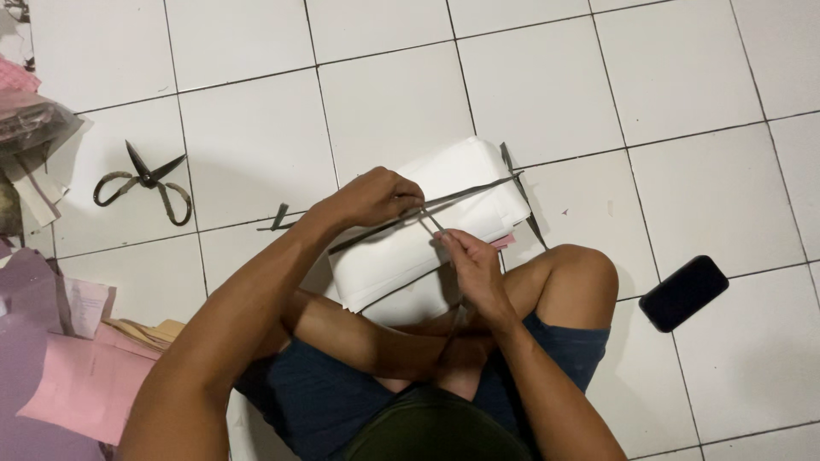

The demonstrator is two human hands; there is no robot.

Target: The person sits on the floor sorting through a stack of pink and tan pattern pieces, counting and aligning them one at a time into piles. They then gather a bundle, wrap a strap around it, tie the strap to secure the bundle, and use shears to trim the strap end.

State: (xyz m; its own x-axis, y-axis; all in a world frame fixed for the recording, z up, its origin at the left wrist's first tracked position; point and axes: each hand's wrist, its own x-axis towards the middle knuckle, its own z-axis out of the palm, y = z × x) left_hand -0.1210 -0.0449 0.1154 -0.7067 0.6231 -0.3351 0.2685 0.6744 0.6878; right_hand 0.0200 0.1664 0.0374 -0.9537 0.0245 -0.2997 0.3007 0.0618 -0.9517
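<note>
I sit cross-legged on a white tiled floor with a thick stack of white paper sheets (465, 175) in front of my knees. A thin dark strap (478, 189) runs across the top of the stack and down its far side. My left hand (376, 195) is closed on the strap above the stack's left part. My right hand (474, 265) pinches another stretch of the strap near the stack's front edge. The two strap ends cross between my hands.
Large black scissors (145, 181) lie open on the floor at left. A short dark strap scrap (278, 219) lies near my left forearm. A black phone (683, 293) rests at right. Pink and white papers (81, 376) and plastic bags (30, 124) are piled along the left edge.
</note>
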